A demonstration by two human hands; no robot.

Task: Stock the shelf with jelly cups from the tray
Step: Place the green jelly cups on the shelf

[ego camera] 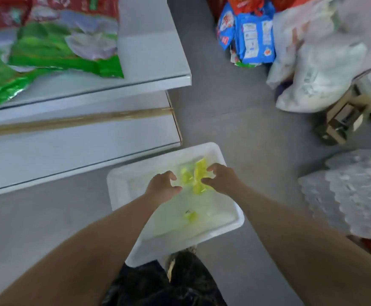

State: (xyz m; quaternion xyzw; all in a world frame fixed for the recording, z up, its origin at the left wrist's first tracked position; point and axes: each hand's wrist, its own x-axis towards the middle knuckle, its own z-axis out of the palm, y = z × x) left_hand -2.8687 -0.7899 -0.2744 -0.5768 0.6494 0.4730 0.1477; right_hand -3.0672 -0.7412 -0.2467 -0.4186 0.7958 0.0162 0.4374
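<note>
A white plastic tray [122, 184] sits on the grey floor below me. Inside it lie a few yellow-green jelly cups [196, 175], clustered toward the far side, and one more jelly cup [190, 215] lies alone nearer to me. My left hand [161, 184] hovers over the tray just left of the cluster, fingers spread and curved, holding nothing. My right hand [221, 176] reaches in from the right, its fingers and thumb arched around the cluster's right side and touching it. The white shelf [80, 140] stands to the left of the tray.
Green and red snack bags [54, 47] lie on the upper shelf board. Blue packets [253, 38] and white plastic bags [317, 62] crowd the floor at the far right. Clear bubble-like packaging [352, 193] sits right of the tray. My dark trousers [169, 283] are just behind the tray.
</note>
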